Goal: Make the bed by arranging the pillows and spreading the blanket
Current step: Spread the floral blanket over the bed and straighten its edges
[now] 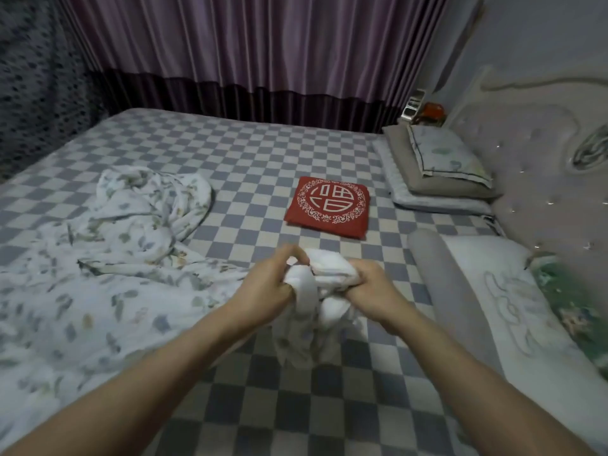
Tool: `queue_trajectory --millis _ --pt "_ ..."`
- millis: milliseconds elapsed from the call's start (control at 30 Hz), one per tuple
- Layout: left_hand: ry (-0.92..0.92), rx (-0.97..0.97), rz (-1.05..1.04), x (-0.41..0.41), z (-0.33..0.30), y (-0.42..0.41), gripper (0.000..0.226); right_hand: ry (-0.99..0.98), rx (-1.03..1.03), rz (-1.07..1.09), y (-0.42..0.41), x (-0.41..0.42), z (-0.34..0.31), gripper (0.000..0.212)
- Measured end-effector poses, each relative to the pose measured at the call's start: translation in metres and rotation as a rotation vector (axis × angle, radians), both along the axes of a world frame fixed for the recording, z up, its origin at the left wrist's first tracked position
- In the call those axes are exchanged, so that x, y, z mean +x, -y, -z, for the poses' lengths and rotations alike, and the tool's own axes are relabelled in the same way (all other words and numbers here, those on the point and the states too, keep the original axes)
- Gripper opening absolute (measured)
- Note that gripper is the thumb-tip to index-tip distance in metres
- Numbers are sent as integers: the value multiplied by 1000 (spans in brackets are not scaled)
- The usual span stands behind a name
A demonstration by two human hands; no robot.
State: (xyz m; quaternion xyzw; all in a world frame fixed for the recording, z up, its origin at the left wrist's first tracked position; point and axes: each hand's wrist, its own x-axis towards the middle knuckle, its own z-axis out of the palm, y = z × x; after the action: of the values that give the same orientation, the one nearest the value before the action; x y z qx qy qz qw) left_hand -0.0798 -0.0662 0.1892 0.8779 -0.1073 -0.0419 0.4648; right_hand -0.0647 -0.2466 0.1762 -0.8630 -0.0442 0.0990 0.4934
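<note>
A white blanket with a leaf print [98,291] lies crumpled over the left half of the checkered bed [250,153]. My left hand [266,284] and my right hand [371,291] both grip a bunched end of that blanket, lifted above the mattress near the middle. A stack of pillows [437,169] sits at the far right by the headboard. A white embroidered pillow [513,311] with a grey bolster [441,274] lies at the near right. A flat red cushion [329,205] with a white emblem rests in the middle of the bed.
A padded headboard [543,179] runs along the right side. Purple curtains [250,54] hang behind the bed. Small items stand on a bedside surface [424,111] in the far right corner. Dark patterned fabric [36,93] hangs at the left.
</note>
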Motion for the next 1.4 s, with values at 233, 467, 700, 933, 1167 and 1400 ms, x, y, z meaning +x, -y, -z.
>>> queue_trajectory --millis 233,467,700,933,1167,1400 --pt "-42 211 -87 65 41 34 40 -109 244 157 43 81 33 32" --pt "-222 257 -177 181 124 78 57 -195 102 395 117 176 104 36" --pt "-288 459 -145 278 280 114 57 -257 48 543 161 245 222 29" --pt "-464 743 -170 316 421 102 66 -321 130 586 161 330 304 25" --pt "-150 783 -289 370 469 92 68 -269 36 650 159 436 339 44" --pt "-34 795 -327 392 487 83 64 -422 476 758 136 509 363 76"
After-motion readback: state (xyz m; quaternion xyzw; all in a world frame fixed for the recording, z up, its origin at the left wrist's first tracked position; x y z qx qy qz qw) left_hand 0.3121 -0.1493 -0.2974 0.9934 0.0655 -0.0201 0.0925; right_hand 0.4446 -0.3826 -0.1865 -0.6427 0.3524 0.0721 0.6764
